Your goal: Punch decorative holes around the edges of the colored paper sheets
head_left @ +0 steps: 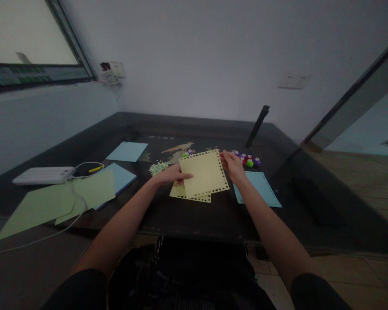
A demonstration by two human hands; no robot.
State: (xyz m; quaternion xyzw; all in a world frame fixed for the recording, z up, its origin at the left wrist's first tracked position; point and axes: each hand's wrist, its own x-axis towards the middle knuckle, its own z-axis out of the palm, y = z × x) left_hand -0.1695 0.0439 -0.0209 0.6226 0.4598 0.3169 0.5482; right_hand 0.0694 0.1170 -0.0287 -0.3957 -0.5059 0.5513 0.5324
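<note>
A pale yellow paper sheet [204,174] with small shapes punched along its top, right and bottom edges is held up in front of me. My left hand [174,173] grips its left side, thumb on top and fingers beneath. At the upper right corner, the curled fingers of my right hand [232,164] pinch the edge. Under the held sheet, more punched yellow paper [176,192] lies on the dark table, mostly covered. A heap of small paper cut-outs [158,167] sits beyond my left hand. Several purple, red and green craft punches [249,162] stand just past my right hand.
A punched light blue sheet [261,189] lies right of the yellow paper. Left are another blue sheet [127,151], green sheets [51,204], and a white power bank [43,175] with a cable. A black upright bar [258,126] stands at the back right of the table [194,221].
</note>
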